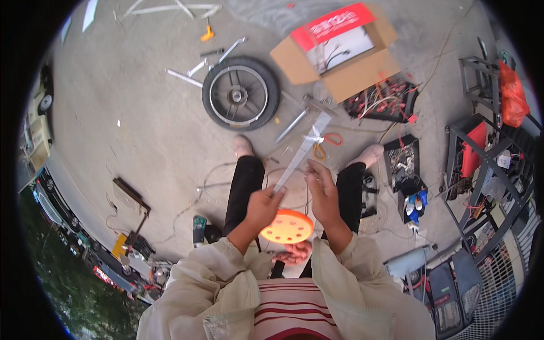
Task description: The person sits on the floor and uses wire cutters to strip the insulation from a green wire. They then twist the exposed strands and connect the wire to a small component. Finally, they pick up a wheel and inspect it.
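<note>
My left hand (pixel 264 207) is closed round the lower end of a long, flat silvery strip (pixel 294 164), which slants up and away to the right. My right hand (pixel 322 195) is beside the strip with its fingers stretched out, holding nothing that I can see. Scissors with orange handles (pixel 332 139) show by the strip's upper half; whether they touch it I cannot tell. Below my hands, between my legs, is an orange disc with a ring of holes (pixel 287 226). Something reddish and coiled (pixel 296 253) lies partly hidden under it.
A wheel with a black tyre (pixel 241 93) lies ahead, near a hammer (pixel 320 106). An open cardboard box (pixel 352 79) stands beyond, beside a black tray of wires (pixel 385 101). To the right are a parts bin (pixel 403 161) and dark metal frames (pixel 481 164). Cables cross the floor.
</note>
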A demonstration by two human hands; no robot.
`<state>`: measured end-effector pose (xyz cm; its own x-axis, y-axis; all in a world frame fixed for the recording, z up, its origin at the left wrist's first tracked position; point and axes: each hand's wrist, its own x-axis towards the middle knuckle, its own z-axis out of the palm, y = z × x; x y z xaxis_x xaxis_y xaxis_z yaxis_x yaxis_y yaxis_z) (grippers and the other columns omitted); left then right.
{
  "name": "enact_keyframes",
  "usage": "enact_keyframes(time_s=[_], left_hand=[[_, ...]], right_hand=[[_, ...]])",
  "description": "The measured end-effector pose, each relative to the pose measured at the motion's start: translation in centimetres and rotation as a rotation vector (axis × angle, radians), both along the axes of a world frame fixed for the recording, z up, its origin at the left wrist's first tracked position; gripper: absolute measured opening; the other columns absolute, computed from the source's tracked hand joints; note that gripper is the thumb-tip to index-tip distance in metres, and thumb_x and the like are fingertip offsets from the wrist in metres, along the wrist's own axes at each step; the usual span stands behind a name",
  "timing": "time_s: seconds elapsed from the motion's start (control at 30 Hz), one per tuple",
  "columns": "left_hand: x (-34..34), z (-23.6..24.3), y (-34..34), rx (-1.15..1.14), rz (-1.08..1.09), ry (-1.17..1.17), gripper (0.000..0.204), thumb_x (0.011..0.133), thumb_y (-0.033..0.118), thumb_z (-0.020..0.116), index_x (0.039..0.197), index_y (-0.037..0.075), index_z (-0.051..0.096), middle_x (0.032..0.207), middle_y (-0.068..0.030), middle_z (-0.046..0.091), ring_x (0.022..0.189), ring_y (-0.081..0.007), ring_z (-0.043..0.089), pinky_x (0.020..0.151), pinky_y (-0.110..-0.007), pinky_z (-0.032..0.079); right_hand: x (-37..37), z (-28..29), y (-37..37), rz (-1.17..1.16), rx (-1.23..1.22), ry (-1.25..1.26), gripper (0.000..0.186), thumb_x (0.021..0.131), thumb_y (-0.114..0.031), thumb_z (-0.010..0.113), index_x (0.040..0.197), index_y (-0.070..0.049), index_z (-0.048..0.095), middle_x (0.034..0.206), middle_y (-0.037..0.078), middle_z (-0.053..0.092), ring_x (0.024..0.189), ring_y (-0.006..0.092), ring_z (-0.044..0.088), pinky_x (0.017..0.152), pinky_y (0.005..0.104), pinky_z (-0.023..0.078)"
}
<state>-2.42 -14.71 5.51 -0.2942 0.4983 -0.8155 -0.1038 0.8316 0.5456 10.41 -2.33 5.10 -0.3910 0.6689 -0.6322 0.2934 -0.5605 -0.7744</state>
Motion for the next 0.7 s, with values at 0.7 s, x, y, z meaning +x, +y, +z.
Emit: enact_keyframes(time_s=[0.7], left_hand=[[-12.0,-7.7,-6.6,0.265,1.158,-0.397,0.047,0.103,0.050,0.027,0.072,0.016,0.031,0.050,0.0049,0.019,0.036,-0.0075,0.011,0.032,-0.026,0.015]], right_hand=[[9.6,-23.9,-26.7,1.509,0.001,-0.272,0.049,0.085,-0.052,0.058,0.096,-0.005,0.061,0.080,0.017,0.068,0.075,0.0368,0.066,0.066,0.0504,0.050]])
